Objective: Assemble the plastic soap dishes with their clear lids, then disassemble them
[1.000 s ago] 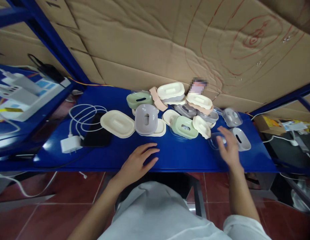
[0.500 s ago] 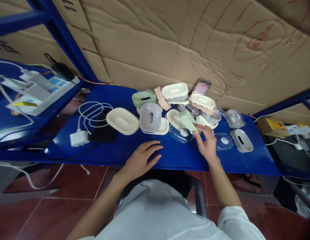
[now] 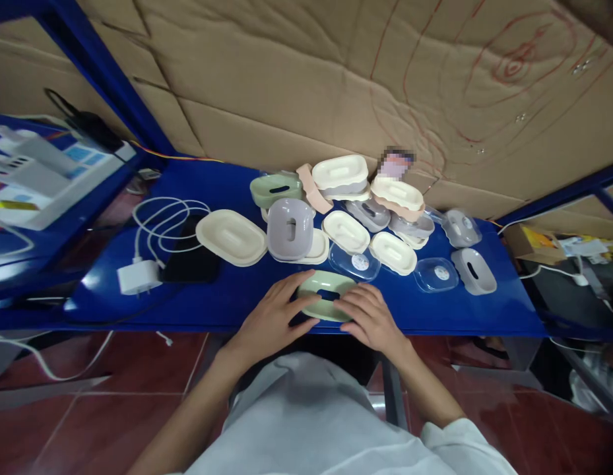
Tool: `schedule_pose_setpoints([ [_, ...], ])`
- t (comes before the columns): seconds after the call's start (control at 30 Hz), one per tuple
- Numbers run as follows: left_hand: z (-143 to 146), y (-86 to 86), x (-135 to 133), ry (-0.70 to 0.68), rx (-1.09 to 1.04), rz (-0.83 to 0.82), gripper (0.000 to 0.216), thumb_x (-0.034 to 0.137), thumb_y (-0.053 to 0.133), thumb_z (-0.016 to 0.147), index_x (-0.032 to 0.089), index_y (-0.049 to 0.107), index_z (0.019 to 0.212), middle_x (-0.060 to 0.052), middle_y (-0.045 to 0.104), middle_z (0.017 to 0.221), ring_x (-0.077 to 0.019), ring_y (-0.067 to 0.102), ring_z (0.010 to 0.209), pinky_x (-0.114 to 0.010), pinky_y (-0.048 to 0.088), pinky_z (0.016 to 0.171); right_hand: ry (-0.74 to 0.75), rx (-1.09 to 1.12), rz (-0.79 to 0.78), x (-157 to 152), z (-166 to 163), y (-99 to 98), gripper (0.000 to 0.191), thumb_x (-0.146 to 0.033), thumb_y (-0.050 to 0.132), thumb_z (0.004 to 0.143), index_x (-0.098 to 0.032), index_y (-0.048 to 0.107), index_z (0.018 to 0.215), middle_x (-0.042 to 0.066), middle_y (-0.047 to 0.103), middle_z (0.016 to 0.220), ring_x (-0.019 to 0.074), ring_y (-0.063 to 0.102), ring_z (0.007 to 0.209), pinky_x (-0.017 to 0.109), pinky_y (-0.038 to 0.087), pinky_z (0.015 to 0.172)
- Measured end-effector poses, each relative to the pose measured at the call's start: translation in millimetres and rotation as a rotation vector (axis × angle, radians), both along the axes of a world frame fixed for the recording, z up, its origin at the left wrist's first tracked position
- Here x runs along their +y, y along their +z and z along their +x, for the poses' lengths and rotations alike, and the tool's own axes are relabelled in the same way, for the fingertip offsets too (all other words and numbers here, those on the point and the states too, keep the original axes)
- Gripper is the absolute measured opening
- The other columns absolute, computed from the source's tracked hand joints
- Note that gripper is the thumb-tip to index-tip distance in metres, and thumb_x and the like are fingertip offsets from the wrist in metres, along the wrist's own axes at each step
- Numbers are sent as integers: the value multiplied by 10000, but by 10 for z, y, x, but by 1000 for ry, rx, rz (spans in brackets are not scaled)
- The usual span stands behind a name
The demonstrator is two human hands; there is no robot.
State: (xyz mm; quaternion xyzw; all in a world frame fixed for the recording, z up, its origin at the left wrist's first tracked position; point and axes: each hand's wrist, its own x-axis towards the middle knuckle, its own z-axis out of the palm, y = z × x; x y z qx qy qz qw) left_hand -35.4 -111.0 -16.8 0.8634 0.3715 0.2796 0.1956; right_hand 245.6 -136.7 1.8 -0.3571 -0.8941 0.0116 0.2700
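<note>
A pale green soap dish (image 3: 330,280) with a slot in its base lies level near the front of the table, between both hands. My left hand (image 3: 276,310) grips its left end, fingers over the rim and thumb at the near side. At the right end my right hand (image 3: 369,313) has its fingers closed on the rim. Just behind are a clear lid (image 3: 353,262) with a round sticker and two cream oval trays, one at the left (image 3: 346,232) and one at the right (image 3: 394,253). A grey dish (image 3: 290,231) rests on another cream tray.
A large cream oval lid (image 3: 231,237) lies left of the pile, beside a black phone (image 3: 191,260) and a white charger (image 3: 138,276) with coiled cable. Rightward are another clear lid (image 3: 436,274) and a grey dish (image 3: 474,270). Cardboard (image 3: 266,79) walls off the back.
My right hand has brought the green soap dish from the pile toward the front edge, turning it flat. My left hand, earlier empty, now holds its other end. The view has shifted slightly.
</note>
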Motion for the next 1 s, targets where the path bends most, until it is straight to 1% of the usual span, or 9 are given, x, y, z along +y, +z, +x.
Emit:
schedule_pose_setpoints([
  [0.17,20,34,3,36,-58,-10,265,310,681,1012,252,699,1270,-101,457,1651,-298,481,1519,-484,460,1256,-320,-40,-13,253,327,16,417,-284,471,1117,-267,559,1524,106,622,1537,274,519,1483,518,356,1238],
  [0.3,28,51,-3,55,-64,-20,271,296,684,1007,250,698,1274,-103,455,1652,-303,473,1525,-493,456,1261,-593,-129,17,345,642,-33,486,-399,543,1093,-253,536,1556,142,534,1618,342,475,1509,553,373,1202],
  [0.37,29,41,-3,53,-64,-21,276,297,682,1011,248,694,1282,-108,452,1653,-306,470,1527,-501,458,1258,-667,-157,9,347,793,-84,457,-432,556,1085,-220,607,1487,156,616,1531,349,560,1410,532,419,1147],
  [0.43,22,25,1,44,-63,-25,279,308,679,1020,249,690,1293,-111,442,1661,-307,463,1532,-507,459,1256,-707,-130,12,311,901,-125,355,-399,543,1094,-216,704,1352,130,739,1337,301,667,1223,467,463,1063],
  [0.53,-3,19,14,27,-97,-47,303,323,653,1047,264,670,1344,-106,462,1654,-304,448,1547,-521,445,1267,-772,14,83,179,929,-149,276,-355,544,1097,-210,753,1205,98,793,1141,252,702,1059,413,465,990],
  [0.7,-45,74,41,65,-230,-131,317,330,608,1072,265,661,1378,-92,605,1526,-273,554,1470,-495,463,1262,-745,115,184,-142,766,-189,186,-299,586,1081,-223,724,1180,91,780,1145,242,699,1057,431,427,1008],
  [0.83,-22,65,42,71,-211,-110,331,363,630,1061,278,688,1375,-87,614,1526,-289,547,1479,-517,459,1264,-760,94,195,-264,772,-234,177,-251,598,1071,-223,716,1200,83,770,1120,241,694,1045,429,433,984],
  [0.93,5,18,34,73,-197,-68,334,366,664,1043,295,700,1368,-78,606,1537,-299,529,1493,-527,473,1251,-788,142,320,-339,827,-202,175,-215,629,1041,-223,724,1188,74,748,1070,235,698,996,432,452,966],
  [1.0,6,2,28,75,-202,-45,337,352,679,1036,293,697,1368,-79,612,1528,-296,533,1488,-521,481,1244,-721,192,371,-455,795,-167,186,-175,660,1003,-235,728,1166,52,723,1024,220,696,941,423,468,938],
])
